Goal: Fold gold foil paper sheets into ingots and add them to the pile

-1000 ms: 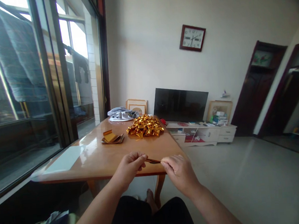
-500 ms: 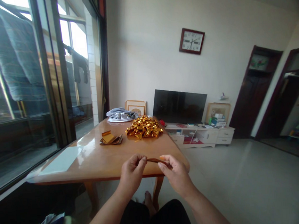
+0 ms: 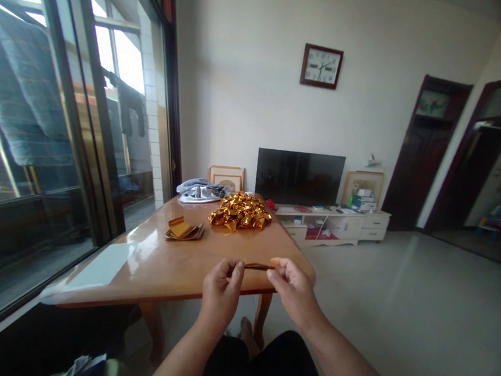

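Between my two hands, just above the near edge of the table, is a thin folded strip of gold foil paper (image 3: 257, 266). My left hand (image 3: 220, 285) pinches its left end between thumb and fingertips. The right end is pinched by my right hand (image 3: 290, 281), whose raised index fingertip looks orange. Beyond the hands, a heap of shiny folded gold foil pieces (image 3: 240, 212) lies on the table. To its left is a small stack of gold paper sheets (image 3: 184, 230), the top one partly curled up.
The wooden table (image 3: 221, 252) carries a pale sheet (image 3: 102, 265) at the left and bundled cloth (image 3: 202, 190) at the far end. A television (image 3: 299, 175) stands on a white cabinet (image 3: 341, 227) beyond. Glass windows run along the left.
The view has shifted very slightly. Both hands keep hold of the folded foil paper, and the right fingers have shifted a little along it.
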Demonstrator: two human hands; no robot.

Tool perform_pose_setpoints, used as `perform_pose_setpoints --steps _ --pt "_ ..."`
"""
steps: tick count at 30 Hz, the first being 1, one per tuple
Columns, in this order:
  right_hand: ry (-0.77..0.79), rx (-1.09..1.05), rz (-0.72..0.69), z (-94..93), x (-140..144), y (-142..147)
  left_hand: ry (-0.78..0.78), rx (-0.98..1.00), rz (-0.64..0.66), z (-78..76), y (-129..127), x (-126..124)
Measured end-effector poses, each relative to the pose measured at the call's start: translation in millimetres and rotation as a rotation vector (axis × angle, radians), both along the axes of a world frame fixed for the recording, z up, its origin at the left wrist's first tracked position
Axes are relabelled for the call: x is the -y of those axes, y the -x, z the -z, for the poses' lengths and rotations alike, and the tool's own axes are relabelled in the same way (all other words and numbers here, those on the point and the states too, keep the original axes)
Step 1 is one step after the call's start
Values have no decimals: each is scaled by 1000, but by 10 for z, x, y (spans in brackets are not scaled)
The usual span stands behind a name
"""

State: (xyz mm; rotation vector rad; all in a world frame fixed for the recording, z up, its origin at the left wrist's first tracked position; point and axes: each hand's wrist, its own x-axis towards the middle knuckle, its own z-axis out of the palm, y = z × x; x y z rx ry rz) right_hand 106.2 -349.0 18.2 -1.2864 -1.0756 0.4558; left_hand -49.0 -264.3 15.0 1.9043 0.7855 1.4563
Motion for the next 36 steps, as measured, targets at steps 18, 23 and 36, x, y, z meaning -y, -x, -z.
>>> perform_pose_setpoints --steps 18,23,36 --pt "-24 -542 -105 -35 -55 228 -363 -77 -63 100 1 115" --pt "-4 -645 -130 -23 -74 233 -404 -120 -52 129 -4 139" --pt "28 -725 -134 44 -102 264 -410 -127 -79 188 -26 114"
